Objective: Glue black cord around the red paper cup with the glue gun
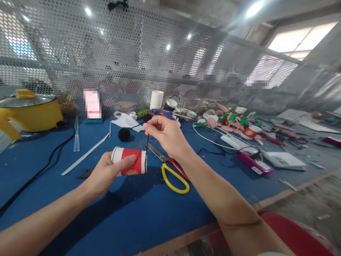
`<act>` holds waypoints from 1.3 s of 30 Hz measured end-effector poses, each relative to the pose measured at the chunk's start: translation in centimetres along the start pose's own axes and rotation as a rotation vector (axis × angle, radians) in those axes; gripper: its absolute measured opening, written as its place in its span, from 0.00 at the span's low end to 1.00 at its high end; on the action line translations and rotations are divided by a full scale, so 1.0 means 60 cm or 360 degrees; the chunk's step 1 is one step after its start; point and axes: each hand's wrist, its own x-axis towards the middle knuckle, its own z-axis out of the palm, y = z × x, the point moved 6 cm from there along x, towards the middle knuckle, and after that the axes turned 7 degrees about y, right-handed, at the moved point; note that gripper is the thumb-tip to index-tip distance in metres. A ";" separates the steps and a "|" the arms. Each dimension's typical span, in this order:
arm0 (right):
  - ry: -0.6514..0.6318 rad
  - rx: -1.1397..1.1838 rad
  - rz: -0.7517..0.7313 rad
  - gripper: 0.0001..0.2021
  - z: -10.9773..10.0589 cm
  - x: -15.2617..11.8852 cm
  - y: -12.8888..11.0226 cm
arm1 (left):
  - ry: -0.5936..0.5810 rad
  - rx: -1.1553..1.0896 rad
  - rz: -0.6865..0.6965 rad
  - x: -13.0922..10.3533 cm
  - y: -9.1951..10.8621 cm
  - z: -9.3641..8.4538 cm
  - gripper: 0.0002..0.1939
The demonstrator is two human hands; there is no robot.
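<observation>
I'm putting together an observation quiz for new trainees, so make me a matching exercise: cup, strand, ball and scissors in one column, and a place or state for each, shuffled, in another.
Column one
1. paper cup
2. black strand
3. black ball
4. scissors

Column two
A. pinched by the right hand
B. lying on the blue table, with red and yellow handles
C. held on its side in the left hand
D. resting on the table, beyond the cup

Right pairs: 1-C, 2-A, 3-D, 4-B
</observation>
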 end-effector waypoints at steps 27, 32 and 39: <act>-0.0129 -0.0235 0.0126 0.07 0.013 0.003 0.030 | 0.0087 0.0001 0.0079 -0.005 0.005 -0.005 0.08; -0.0152 -0.0320 0.0163 0.06 0.015 0.001 0.031 | 0.0116 0.0006 0.0113 -0.004 0.009 -0.008 0.07; -0.0187 -0.0383 0.0196 0.06 0.020 -0.001 0.038 | 0.0120 -0.0002 0.0143 -0.002 0.008 -0.009 0.06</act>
